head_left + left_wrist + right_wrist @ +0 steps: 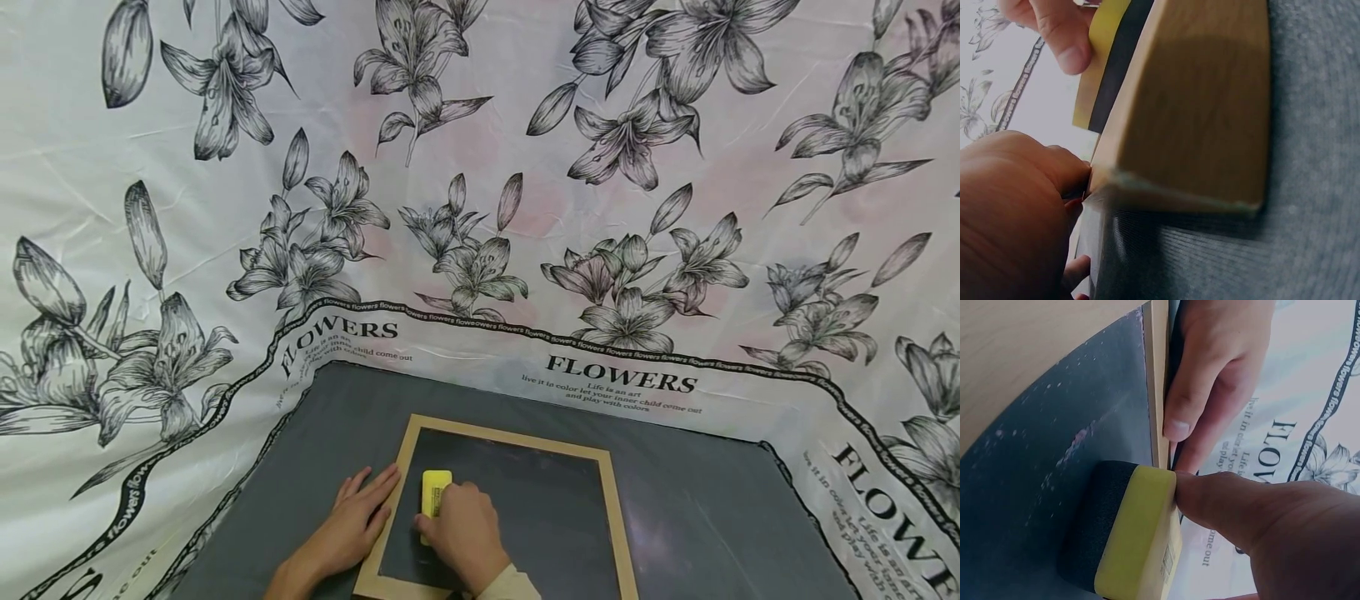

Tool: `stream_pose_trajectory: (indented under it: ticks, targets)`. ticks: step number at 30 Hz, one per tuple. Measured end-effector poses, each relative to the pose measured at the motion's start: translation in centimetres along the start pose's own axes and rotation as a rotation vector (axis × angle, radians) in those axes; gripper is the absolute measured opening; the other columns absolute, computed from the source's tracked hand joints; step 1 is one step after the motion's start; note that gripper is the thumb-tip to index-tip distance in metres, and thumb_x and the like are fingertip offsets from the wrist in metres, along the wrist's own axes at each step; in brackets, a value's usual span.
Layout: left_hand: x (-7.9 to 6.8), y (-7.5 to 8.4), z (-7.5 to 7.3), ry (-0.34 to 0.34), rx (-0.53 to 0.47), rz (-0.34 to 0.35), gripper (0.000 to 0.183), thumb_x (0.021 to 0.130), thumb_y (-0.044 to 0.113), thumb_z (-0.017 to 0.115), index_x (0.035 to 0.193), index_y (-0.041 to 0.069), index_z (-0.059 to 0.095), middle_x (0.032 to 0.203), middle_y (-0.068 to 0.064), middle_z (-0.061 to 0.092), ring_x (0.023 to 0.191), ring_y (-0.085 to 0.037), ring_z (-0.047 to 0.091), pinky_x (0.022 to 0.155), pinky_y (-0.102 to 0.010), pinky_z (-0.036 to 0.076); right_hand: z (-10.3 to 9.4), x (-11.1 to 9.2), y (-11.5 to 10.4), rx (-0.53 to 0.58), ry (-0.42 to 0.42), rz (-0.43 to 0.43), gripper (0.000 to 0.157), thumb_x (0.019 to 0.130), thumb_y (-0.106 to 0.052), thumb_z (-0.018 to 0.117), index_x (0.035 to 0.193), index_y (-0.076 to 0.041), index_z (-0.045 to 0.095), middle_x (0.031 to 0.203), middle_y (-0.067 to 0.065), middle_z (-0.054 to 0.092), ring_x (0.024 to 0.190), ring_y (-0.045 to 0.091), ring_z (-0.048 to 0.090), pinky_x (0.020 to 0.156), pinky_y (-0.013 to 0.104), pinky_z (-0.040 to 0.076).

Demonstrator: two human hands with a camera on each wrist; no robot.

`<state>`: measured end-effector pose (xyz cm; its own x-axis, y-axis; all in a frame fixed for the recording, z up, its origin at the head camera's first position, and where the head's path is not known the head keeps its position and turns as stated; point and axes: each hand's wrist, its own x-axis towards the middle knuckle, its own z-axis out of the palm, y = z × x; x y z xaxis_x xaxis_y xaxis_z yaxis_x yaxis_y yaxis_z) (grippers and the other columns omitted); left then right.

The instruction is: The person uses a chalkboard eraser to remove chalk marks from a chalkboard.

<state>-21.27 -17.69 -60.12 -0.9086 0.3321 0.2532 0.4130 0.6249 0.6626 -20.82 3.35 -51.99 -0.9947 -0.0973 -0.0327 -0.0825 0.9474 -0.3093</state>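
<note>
Eraser (432,498) on chalkboard (543,512), left of its middle

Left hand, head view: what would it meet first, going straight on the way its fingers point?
The left hand would first meet the left side of the wooden frame, which it seems to touch, though depth is unclear.

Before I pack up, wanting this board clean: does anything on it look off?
Yes: a pale, pinkish smudge and scattered specks beside the eraser in the right hand; they stand out against the dark board.
</note>
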Motion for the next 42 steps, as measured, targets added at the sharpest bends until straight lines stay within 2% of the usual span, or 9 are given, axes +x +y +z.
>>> stream_pose_trajectory:
  ticks: [3,7,9,12,17,21,30,36,42]
  targets:
    - [-0.1,-0.6,0.4,0.022,-0.011,0.013,0.053,0.110,0.021,0.066,0.161,0.012,0.057,0.169,-0.011,0.052,0.151,-0.064,0.037,0.114,-0.089,0.020,0.3,0.1,-0.2,0.003,0.006,-0.019,0.054,0.085,-0.052,0.092,0.090,0.000,0.078,0.081,0.008,0.061,0.071,0.024,0.062,0.065,0.046,0.059]
    - [-0.2,-0.9,0.6,0.023,-0.018,0.022,0.053,0.112,0.024,0.064,0.163,0.014,0.055,0.170,-0.009,0.051,0.151,-0.064,0.037,0.114,-0.089,0.019,0.6,0.2,-0.6,0.003,0.006,-0.041,0.055,0.085,-0.053,0.092,0.092,0.000,0.079,0.081,0.008,0.062,0.071,0.025,0.064,0.065,0.046,0.060]
    - [-0.2,-0.9,0.5,0.016,-0.013,0.026,0.053,0.112,0.024,0.063,0.164,0.014,0.055,0.170,-0.011,0.051,0.151,-0.065,0.037,0.114,-0.090,0.019,0.7,0.3,-0.8,0.005,0.008,-0.048,0.056,0.086,-0.053,0.091,0.096,0.001,0.079,0.081,0.008,0.063,0.072,0.025,0.065,0.065,0.046,0.061]
    - [-0.1,-0.8,0.4,0.019,-0.005,0.030,0.053,0.112,0.024,0.064,0.162,0.012,0.056,0.168,-0.013,0.052,0.150,-0.066,0.038,0.113,-0.090,0.020,0.7,0.3,-1.1,0.022,0.021,-0.061,0.053,0.085,-0.051,0.092,0.093,0.000,0.079,0.080,0.008,0.063,0.070,0.025,0.066,0.063,0.046,0.061]
    - [0.1,-0.3,0.0,0.006,0.007,-0.003,0.053,0.110,0.019,0.066,0.161,0.009,0.057,0.167,-0.015,0.053,0.152,-0.063,0.038,0.115,-0.089,0.020,0.6,0.2,-1.4,0.035,0.034,-0.060,0.050,0.085,-0.049,0.093,0.087,-0.001,0.079,0.078,0.008,0.061,0.068,0.024,0.063,0.060,0.044,0.060]
    - [0.2,0.0,-0.2,0.004,0.008,-0.017,0.054,0.109,0.016,0.067,0.161,0.008,0.057,0.168,-0.015,0.053,0.154,-0.062,0.037,0.117,-0.089,0.019,0.6,0.2,-1.5,0.037,0.026,-0.048,0.050,0.085,-0.049,0.093,0.088,-0.001,0.079,0.079,0.008,0.061,0.069,0.024,0.063,0.062,0.044,0.060]
    - [0.1,-0.4,0.3,0.012,-0.004,-0.015,0.054,0.109,0.018,0.068,0.161,0.011,0.058,0.168,-0.012,0.053,0.153,-0.062,0.037,0.117,-0.088,0.020,0.4,0.3,-0.7,0.033,-0.010,0.009,0.052,0.085,-0.051,0.092,0.088,-0.001,0.078,0.082,0.008,0.062,0.073,0.025,0.064,0.066,0.048,0.061]
    - [0.2,-0.1,-0.1,-0.041,0.000,-0.066,0.054,0.110,0.014,0.065,0.162,0.007,0.054,0.171,-0.012,0.049,0.159,-0.058,0.032,0.123,-0.086,0.015,0.0,0.3,0.6,0.040,-0.002,0.046,0.052,0.084,-0.049,0.093,0.092,0.000,0.078,0.082,0.009,0.061,0.072,0.025,0.063,0.063,0.048,0.059]
    - [0.2,0.4,-0.3,-0.031,-0.002,-0.040,0.053,0.109,0.013,0.065,0.161,0.005,0.055,0.170,-0.015,0.050,0.156,-0.061,0.035,0.119,-0.088,0.017,-0.5,0.1,1.7,0.013,0.005,0.098,0.053,0.083,-0.049,0.093,0.094,0.000,0.078,0.082,0.008,0.061,0.071,0.025,0.061,0.063,0.047,0.058]
